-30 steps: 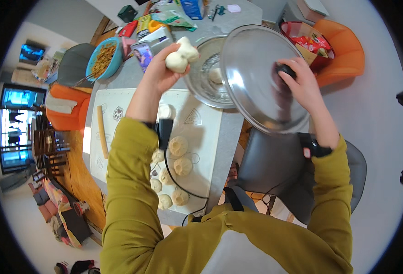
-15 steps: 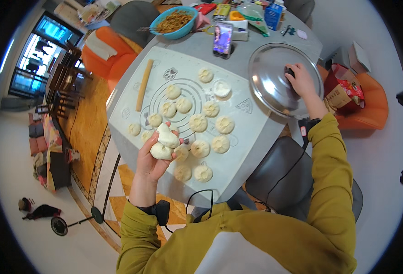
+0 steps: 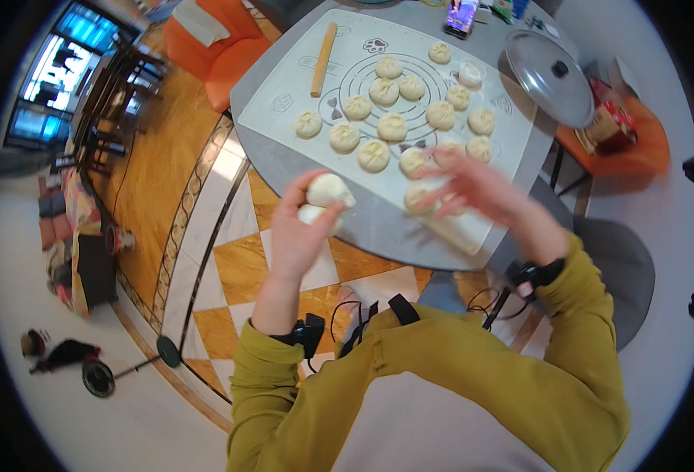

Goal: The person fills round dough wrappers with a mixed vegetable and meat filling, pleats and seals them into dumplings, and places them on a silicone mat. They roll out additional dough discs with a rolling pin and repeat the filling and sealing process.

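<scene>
In my left hand (image 3: 293, 240), off the table's near edge, are two smooth white buns, an upper bun (image 3: 328, 190) and a lower bun (image 3: 312, 214) partly hidden by my fingers. My right hand (image 3: 485, 187) is over the right front of the pale baking mat (image 3: 272, 118), fingers spread and somewhat blurred, with nothing seen in it. Several pleated buns (image 3: 374, 156) sit on the mat, some partly covered by this hand. The glass lid (image 3: 529, 72) with its black knob lies at the table's right edge, untouched.
A wooden rolling pin (image 3: 324, 60) lies at the mat's far left. Behind the mat stands a phone (image 3: 461, 17), with a small white round dish (image 3: 470, 74) nearer. Orange chairs (image 3: 217, 59) flank the grey table; a red bag (image 3: 608, 126) rests on the right one.
My right hand has let go of the lid's knob and moved left and nearer, over the mat. My left hand still holds the white buns. The view has shifted, so the table appears higher.
</scene>
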The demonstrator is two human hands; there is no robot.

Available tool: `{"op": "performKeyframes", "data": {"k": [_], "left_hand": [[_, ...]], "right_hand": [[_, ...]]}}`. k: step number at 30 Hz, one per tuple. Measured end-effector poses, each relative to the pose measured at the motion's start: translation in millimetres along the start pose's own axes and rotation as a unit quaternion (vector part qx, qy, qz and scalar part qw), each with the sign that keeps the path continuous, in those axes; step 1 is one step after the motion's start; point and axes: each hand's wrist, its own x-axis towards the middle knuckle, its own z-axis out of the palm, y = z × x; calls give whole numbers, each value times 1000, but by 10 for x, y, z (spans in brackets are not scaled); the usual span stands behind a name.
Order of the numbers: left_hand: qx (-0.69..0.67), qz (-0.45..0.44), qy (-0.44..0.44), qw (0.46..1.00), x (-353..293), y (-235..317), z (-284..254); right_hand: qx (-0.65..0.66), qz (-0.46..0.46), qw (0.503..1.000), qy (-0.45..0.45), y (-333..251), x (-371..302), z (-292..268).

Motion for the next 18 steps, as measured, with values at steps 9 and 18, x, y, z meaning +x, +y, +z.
{"op": "performKeyframes", "data": {"k": [9, 18], "left_hand": [[379, 299, -175, 858, -654, -17, -1476], [60, -11, -163, 985, 120, -660, -2381]], "right_hand": [[187, 108, 974, -64, 1122, 958, 2264], [133, -17, 978, 160, 1047, 1698, 2233]]}}
